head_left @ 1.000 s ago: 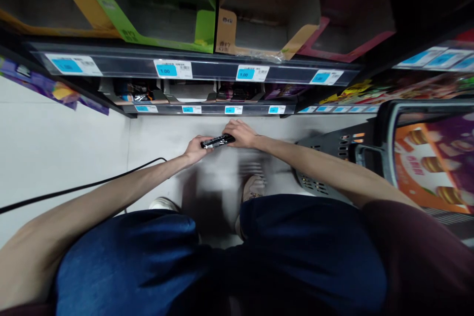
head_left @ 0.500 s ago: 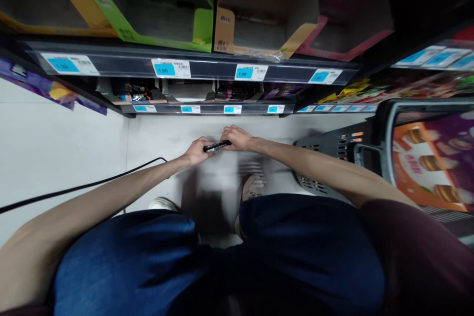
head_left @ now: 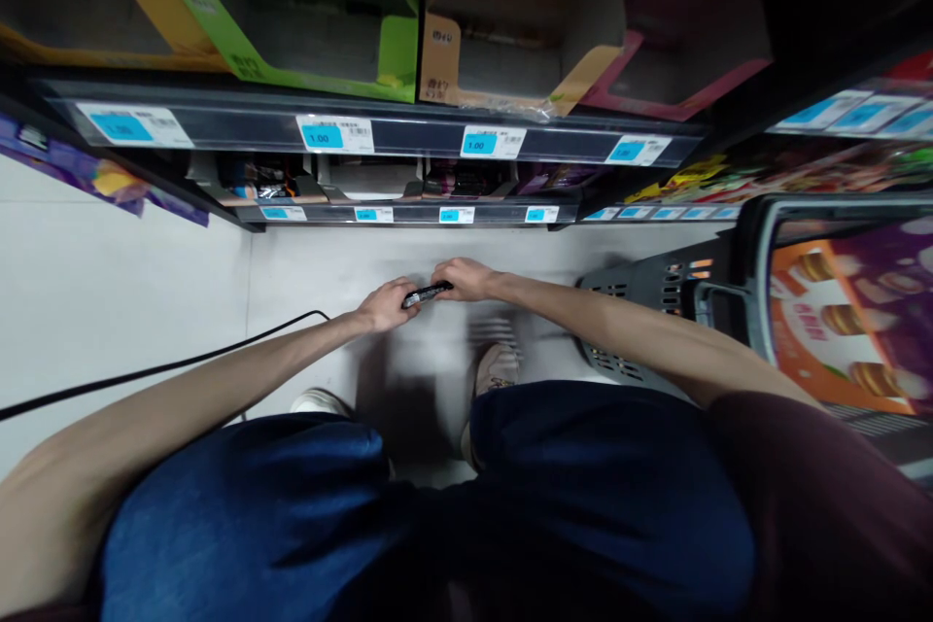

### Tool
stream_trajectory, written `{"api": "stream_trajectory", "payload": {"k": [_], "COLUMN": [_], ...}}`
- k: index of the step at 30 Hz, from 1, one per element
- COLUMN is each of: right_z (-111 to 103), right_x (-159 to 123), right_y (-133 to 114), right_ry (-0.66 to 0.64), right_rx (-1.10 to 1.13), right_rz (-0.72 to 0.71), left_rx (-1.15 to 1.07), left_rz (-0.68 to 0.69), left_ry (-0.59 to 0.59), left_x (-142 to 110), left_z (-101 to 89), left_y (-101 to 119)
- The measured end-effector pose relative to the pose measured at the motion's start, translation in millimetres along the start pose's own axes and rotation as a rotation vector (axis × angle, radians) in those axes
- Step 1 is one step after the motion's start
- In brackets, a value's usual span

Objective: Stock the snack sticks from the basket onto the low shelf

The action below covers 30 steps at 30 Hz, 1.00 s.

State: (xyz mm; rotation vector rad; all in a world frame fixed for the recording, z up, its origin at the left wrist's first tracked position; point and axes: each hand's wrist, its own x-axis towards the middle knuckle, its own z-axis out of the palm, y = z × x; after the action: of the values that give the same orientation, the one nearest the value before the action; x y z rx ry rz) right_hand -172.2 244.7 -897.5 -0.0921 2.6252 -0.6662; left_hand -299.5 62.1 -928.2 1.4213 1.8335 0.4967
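Between both hands is a small, glossy black packet [head_left: 427, 293] with pale print, held low over the floor in front of the shelf. My left hand [head_left: 386, 305] grips its left end, fingers closed around it. Its right end is pinched in my right hand [head_left: 464, 279], whose fingertips are partly hidden. Dark shiny packets [head_left: 466, 180] sit in an open carton on the bottom shelf, just beyond my hands.
Open display cartons, one of them green [head_left: 321, 83], line the upper shelf above a price-tag rail [head_left: 415, 138]. At right stands a grey shopping basket [head_left: 641, 287] beside an orange and purple carton [head_left: 838, 330]. A black cable [head_left: 182, 358] crosses at left.
Both hands have come slightly nearer to me with the packet. The packet's tilt has changed a little, and the grip stays on both ends.
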Motion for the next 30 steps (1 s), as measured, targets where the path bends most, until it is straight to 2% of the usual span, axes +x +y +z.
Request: {"api": "stream_trajectory", "payload": {"k": [4,11,18,30], "right_z": [1,3,-2,-1], "right_x": [1,4,3,0], "right_y": [-5,-5,-6,-11], "right_ry": [-0.019,-0.06,-0.109,-0.165], "right_rx": [0.012,0.051,0.011,0.01], "right_rz": [0.02,0.021,0.088,0.094], "left_rx": [-0.03,-0.024,-0.071,-0.015], "left_rz": [-0.078,-0.2,-0.186,-0.166], "left_ry": [0.009,-0.042,-0.052,-0.112], "left_x": [-4,-5,-4,-3], "left_z": [1.9,-2.7,-1.4,-2.1], "left_y": [3,9,11,5]}}
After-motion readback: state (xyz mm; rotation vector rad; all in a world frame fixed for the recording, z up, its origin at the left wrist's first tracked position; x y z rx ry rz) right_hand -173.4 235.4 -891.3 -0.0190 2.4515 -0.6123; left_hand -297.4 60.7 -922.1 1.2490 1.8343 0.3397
